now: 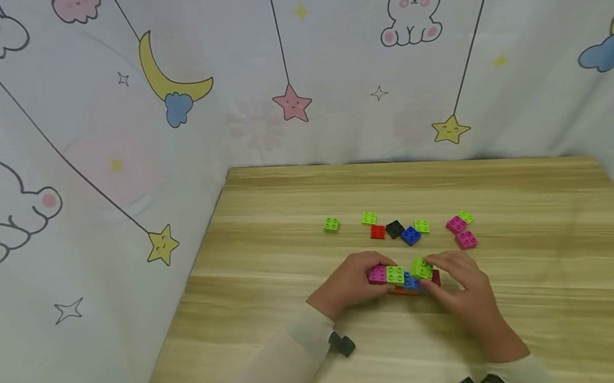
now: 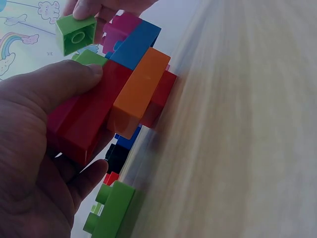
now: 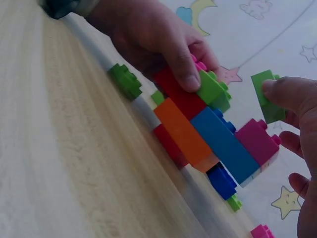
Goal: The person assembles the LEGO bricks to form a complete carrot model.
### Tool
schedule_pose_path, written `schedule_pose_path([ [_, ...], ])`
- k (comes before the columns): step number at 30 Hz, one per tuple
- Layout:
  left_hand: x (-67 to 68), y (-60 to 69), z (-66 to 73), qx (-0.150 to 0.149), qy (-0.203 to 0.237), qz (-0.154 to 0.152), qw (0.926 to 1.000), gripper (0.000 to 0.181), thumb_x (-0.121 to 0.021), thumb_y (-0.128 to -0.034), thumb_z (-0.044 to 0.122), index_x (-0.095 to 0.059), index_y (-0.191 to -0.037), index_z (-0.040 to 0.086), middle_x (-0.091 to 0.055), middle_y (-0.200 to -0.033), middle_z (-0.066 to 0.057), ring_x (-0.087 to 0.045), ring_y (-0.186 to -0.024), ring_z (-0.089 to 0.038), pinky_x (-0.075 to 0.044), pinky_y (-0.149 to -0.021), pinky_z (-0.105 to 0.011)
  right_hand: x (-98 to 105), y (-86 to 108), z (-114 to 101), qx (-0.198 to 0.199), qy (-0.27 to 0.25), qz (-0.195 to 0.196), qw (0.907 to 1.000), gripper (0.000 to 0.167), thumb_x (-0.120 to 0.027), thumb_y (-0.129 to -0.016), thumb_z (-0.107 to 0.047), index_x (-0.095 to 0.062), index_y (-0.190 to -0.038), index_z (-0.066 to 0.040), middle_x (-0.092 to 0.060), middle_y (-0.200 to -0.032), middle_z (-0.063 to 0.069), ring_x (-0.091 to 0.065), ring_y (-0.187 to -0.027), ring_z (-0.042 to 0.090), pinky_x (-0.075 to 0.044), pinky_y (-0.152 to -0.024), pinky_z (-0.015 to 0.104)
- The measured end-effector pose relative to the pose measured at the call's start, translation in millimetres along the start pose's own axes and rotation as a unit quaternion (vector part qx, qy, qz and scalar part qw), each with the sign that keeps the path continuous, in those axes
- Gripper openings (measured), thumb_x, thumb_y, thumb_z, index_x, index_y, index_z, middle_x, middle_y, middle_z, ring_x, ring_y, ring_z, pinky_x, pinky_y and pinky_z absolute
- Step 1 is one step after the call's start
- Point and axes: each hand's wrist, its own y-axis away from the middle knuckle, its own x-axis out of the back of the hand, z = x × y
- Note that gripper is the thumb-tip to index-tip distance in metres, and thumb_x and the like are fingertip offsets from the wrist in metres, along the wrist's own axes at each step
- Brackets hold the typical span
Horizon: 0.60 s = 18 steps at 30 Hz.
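Note:
My left hand (image 1: pixel 353 281) grips one end of a stepped build of toy building bricks. Its thumb presses a long red brick (image 3: pixel 181 94), which sits with a long blue brick (image 3: pixel 225 144) above an orange brick (image 3: pixel 183 131). Under the orange one shows another red brick (image 2: pixel 159 99). A light green brick (image 1: pixel 395 276) and a magenta brick (image 1: pixel 377 274) top the left end; another magenta brick (image 3: pixel 257 141) tops the blue one's far end. My right hand (image 1: pixel 465 281) pinches a separate green brick (image 3: pixel 267 99), tilted and held apart above the blue brick's bare studs.
Loose bricks lie beyond the hands on the wooden table (image 1: pixel 268 245): green (image 1: pixel 331 225), red (image 1: pixel 377 232), black (image 1: pixel 394 228), blue (image 1: pixel 411 236) and magenta (image 1: pixel 466 239) among them. A printed cloth (image 1: pixel 247 54) hangs behind the table and at its sides.

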Motion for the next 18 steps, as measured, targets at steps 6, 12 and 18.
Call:
schedule_pose_path([
  [6, 0.9, -0.1, 0.7, -0.010, 0.008, 0.002, 0.9999, 0.037, -0.086, -0.0878, 0.022, -0.071, -0.122, 0.019, -0.070, -0.117, 0.010, -0.061, -0.101, 0.002, -0.051, -0.089, -0.016, -8.8, -2.7, -2.7, 0.017, 0.041, -0.057, 0.9974, 0.045, -0.090, -0.072, -0.002, -0.077, -0.115, -0.007, -0.073, -0.112, 0.003, -0.062, -0.108, 0.024, -0.036, -0.098, 0.032],
  [12, 1.9, -0.9, 0.9, -0.014, 0.010, 0.005, 0.9998, 0.037, -0.086, -0.0877, 0.021, -0.072, -0.121, 0.019, -0.070, -0.117, 0.011, -0.061, -0.101, 0.001, -0.051, -0.089, -0.016, -9.2, -5.5, -5.0, 0.020, 0.063, -0.067, 0.9955, 0.045, -0.090, -0.072, -0.001, -0.077, -0.115, -0.006, -0.073, -0.111, 0.003, -0.062, -0.107, 0.026, -0.037, -0.089, 0.038],
  [18, -0.4, -0.5, 1.6, -0.010, 0.016, 0.001, 0.9998, 0.036, -0.086, -0.0875, 0.019, -0.072, -0.121, 0.018, -0.070, -0.117, 0.010, -0.061, -0.100, 0.001, -0.051, -0.088, -0.015, -10.7, -2.4, -4.3, 0.010, 0.026, -0.067, 0.9974, 0.048, -0.089, -0.072, 0.006, -0.077, -0.116, -0.006, -0.071, -0.111, 0.002, -0.063, -0.103, 0.021, -0.040, -0.094, 0.022],
])
